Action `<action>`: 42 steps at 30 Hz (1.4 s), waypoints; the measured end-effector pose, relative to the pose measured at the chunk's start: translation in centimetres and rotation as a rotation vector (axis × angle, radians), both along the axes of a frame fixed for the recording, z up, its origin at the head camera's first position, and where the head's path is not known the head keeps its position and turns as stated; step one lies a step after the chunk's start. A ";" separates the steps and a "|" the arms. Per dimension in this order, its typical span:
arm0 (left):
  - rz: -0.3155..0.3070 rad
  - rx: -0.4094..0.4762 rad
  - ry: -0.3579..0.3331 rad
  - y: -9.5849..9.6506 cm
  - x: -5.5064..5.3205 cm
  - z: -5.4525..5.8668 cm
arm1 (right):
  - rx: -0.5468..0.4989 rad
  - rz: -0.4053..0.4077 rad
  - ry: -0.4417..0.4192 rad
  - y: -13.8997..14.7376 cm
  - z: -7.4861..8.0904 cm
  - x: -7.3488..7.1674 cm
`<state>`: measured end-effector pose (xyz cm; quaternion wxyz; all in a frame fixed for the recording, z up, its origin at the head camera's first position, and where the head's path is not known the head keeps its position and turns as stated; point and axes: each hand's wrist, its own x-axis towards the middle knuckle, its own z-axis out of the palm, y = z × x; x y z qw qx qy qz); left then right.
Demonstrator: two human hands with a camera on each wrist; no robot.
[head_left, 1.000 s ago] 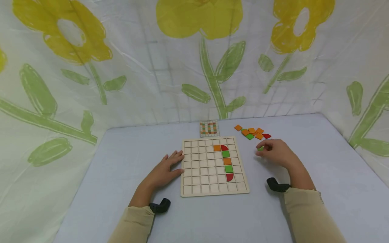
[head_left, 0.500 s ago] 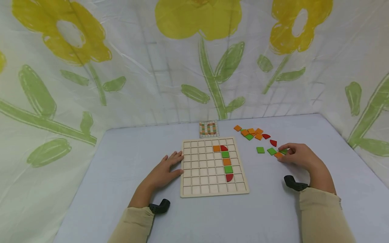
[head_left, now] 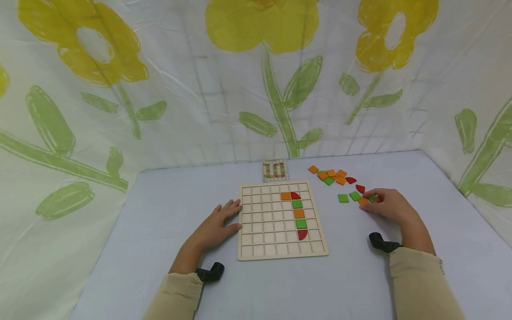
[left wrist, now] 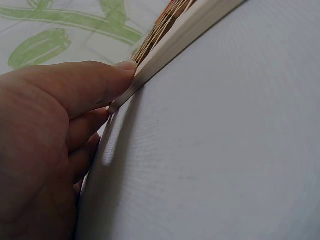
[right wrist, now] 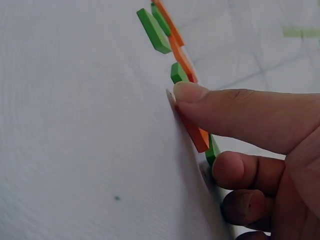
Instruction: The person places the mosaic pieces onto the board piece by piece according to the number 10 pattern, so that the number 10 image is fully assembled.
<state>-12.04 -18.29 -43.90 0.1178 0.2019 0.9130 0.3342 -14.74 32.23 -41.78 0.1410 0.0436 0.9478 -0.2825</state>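
Observation:
My left hand (head_left: 218, 226) lies at the left edge of the pale wooden grid board (head_left: 264, 251), with its thumb (left wrist: 107, 82) against the board's side. To the right of the board, my right hand (head_left: 390, 205) bends its thumb and fingers about a small orange square tile (head_left: 363, 201). In the right wrist view the thumb (right wrist: 230, 110) covers one end of this tile. A green tile (right wrist: 212, 149) touches or nearly touches the other fingertips. Close by lie two more green tiles (head_left: 343, 198) and a red quarter-round tile (head_left: 360, 189). Orange, green and red pieces sit in the board's upper-right cells.
Behind the board lies a small pattern card (head_left: 275, 170). Several orange and green tiles overlap in a loose pile (head_left: 331, 174) at the back right, beside another red quarter-round (head_left: 350, 180). A flower-painted white cloth (head_left: 224, 89) hangs along the table's far edge.
My right hand first moved right, away from the board, uncovering tiles, then slid slightly back left. The orange tile and two neighbouring green tiles shifted left with it. My left hand stayed put.

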 end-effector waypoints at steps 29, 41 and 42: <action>-0.002 0.005 0.013 -0.1 -0.1 -0.1 | 0.001 0.040 0.051 -0.6 -0.3 -0.1; 0.000 0.015 0.000 0.0 0.0 0.1 | -0.056 0.187 0.093 -5.5 0.8 -0.2; 0.000 0.014 0.000 0.0 0.0 0.1 | -0.059 0.201 0.098 -6.2 1.0 -0.1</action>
